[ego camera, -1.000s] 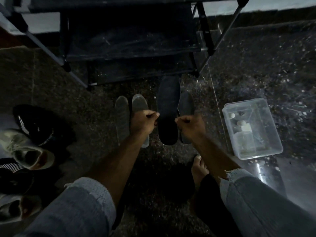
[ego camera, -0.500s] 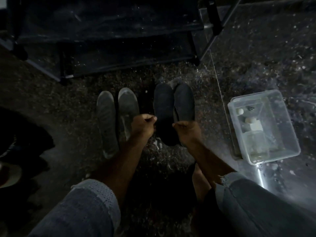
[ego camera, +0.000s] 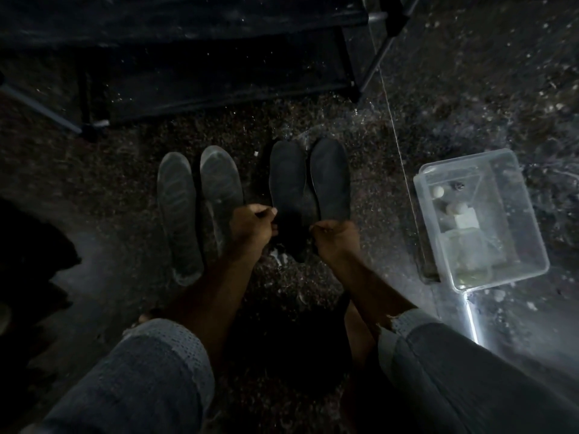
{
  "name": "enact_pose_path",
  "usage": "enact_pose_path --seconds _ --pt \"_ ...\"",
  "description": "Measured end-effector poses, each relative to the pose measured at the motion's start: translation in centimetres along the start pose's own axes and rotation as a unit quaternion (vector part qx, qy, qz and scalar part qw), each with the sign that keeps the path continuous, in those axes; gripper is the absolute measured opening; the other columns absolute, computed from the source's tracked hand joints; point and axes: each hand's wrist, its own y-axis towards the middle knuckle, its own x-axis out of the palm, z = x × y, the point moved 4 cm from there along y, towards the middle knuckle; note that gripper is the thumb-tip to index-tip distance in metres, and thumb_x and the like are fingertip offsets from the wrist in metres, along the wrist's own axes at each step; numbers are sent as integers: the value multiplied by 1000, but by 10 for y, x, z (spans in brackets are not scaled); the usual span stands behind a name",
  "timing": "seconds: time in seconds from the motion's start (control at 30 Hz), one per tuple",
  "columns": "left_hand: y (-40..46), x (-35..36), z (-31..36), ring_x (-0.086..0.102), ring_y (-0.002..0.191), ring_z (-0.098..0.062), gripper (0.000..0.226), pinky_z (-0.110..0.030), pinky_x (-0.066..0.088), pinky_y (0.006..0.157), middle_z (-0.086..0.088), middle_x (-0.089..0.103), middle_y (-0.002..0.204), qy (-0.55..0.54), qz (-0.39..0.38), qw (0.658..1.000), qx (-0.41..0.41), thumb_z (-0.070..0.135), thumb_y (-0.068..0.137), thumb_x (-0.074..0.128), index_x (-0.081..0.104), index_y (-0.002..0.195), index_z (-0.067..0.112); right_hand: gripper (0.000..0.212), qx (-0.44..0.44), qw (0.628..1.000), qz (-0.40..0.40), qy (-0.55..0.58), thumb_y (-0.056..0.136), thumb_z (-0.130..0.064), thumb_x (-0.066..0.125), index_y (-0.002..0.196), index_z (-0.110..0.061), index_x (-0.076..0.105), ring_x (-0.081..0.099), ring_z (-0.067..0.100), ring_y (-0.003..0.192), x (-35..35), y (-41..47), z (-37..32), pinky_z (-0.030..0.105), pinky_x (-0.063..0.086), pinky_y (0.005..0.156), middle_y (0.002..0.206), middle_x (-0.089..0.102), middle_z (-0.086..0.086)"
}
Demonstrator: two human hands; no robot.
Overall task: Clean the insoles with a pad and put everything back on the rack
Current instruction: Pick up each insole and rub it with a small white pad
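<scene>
Taking the clear plastic box (ego camera: 482,220) on the speckled floor (ego camera: 470,89) as the landmark, everything else lies to its left. Farthest from it, at the frame's left edge, sits a dark heap too dim to identify. Closer in lie two grey insoles (ego camera: 200,205) side by side, flat on the floor, toes pointing toward the black rack (ego camera: 200,57) that stands beyond them. The left hand (ego camera: 252,227) comes next, fingers curled into a fist over the heel end of the nearer grey insole; whether it actually grips anything cannot be told in this light. Two black insoles (ego camera: 310,183) follow, the pair nearest the box, touching along their inner edges. The right hand (ego camera: 336,238) sits at their heel ends, fingers curled downward, and whether it pinches an insole also cannot be told. Inside the box are a few small pale items, one a white block, too dim to identify. Both rolled grey sleeves fill the bottom of the view.
</scene>
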Motion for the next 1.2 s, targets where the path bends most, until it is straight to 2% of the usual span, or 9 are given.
enact_pose_path --seconds 0.1,0.27,0.4,0.63,0.83,0.93,1.0,1.1,1.2 --pt "5 -1 -4 59 52 -9 23 -12 49 44 -16 63 89 -10 2 1000 -3 8 93 60 64 109 -9 16 -4 1000 -1 -13 87 -21 63 86 -15 78 62 19 66 1 -2 1 24 46 62 75 71 9" --pt "5 3 -7 63 85 -26 22 -19 55 58 -24 64 107 -25 -19 999 -11 2 93 59 62 111 -10 16 -15 1000 8 -23 89 -21 63 91 -16 78 63 17 75 -3 -4 1 21 45 66 86 73 8" --pt "6 -1 -10 61 92 -26 22 -17 56 60 -24 63 109 -39 -18 999 -16 1 93 58 61 111 -10 16 -21 1000 8 -19 89 -19 63 94 -14 78 61 16 74 -5 -7 -3 19 44 61 83 71 8" --pt "0 -12 -13 59 69 -15 22 -16 55 57 -18 60 98 -62 -16 998 -17 1 93 57 60 111 -12 14 -20 1000 6 -14 89 -22 64 93 -17 77 58 9 74 -3 -15 -5 10 37 58 79 64 -3" --pt "-13 -20 -7 62 65 -14 15 -20 53 57 -5 65 78 -21 6 999 25 14 94 60 65 103 2 20 -32 999 10 -17 90 -27 64 95 -11 77 58 13 76 -4 -22 -19 21 44 69 86 71 6" --pt "-22 -32 -8 62 61 -15 18 -30 53 61 -2 66 72 10 56 997 56 21 93 62 66 95 4 22 -29 999 7 -17 92 -28 62 96 -12 76 56 13 76 -6 -26 -23 22 43 70 80 64 2" --pt "-27 -48 -10 61 64 -16 17 -24 48 64 -6 70 81 39 109 991 66 25 92 63 66 91 9 21 -29 999 0 -16 92 -27 61 96 -13 76 57 13 77 -6 -30 -25 19 40 68 81 65 1" --pt "-29 -78 -16 66 89 -27 27 -27 47 77 -11 73 94 135 190 969 82 35 90 63 71 99 11 18 -45 999 -11 -11 92 -24 61 94 -16 76 63 14 80 0 -35 -28 17 42 67 83 68 0" --pt "-23 -100 -28 65 100 -31 31 -37 51 88 -15 71 103 138 193 970 53 36 89 65 70 105 10 19 -73 996 -26 -54 92 -23 58 97 -19 77 65 17 86 11 -40 -32 15 40 68 95 73 4"
